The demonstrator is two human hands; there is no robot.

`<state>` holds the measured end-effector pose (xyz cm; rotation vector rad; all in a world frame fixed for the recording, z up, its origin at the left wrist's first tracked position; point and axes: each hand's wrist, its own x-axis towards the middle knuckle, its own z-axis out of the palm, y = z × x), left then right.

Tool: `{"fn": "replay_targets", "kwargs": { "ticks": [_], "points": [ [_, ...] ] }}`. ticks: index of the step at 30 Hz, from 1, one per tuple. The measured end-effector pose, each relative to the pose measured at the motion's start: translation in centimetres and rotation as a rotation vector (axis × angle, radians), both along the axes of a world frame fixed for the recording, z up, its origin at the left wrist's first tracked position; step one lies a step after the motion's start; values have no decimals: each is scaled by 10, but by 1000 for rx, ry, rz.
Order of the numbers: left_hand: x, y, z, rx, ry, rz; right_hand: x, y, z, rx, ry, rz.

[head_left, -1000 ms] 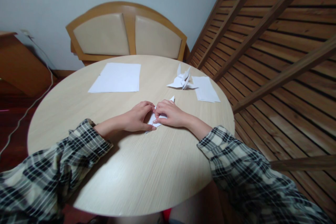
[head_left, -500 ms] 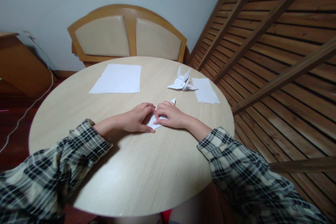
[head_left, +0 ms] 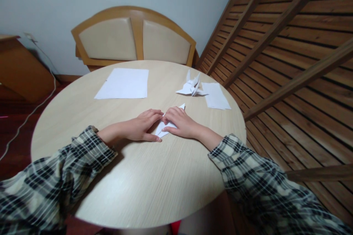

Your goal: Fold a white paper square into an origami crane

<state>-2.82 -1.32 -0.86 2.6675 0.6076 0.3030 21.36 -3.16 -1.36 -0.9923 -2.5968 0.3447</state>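
Note:
A small folded white paper [head_left: 165, 129] lies flat on the round wooden table [head_left: 154, 176], with a pointed tip at its upper right. My left hand [head_left: 142, 126] rests at its left side, thumb and fingers apart, the fingertips at its upper edge and the thumb by its lower left corner. My right hand [head_left: 180, 122] lies over the paper's right part with curled fingers and the thumb on the paper, covering part of it. The two hands nearly meet at the paper's upper edge.
White sheets [head_left: 124, 83] lie at the back left of the table. Folded paper cranes [head_left: 192, 86] stand at the back right, beside smaller white sheets [head_left: 216, 96]. A padded headboard [head_left: 135, 36] is behind the table, a slatted wooden wall [head_left: 289, 58] on the right.
My left thumb has shifted slightly left and down, off the folded paper's lower corner, uncovering more of it. My right hand has barely moved.

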Motion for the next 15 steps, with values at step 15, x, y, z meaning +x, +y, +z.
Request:
{"fn": "replay_targets", "kwargs": {
  "ticks": [15],
  "points": [
    [1, -4, 1, -20, -23, 30, -6, -20, -10, 103, -22, -179]
  ]
}}
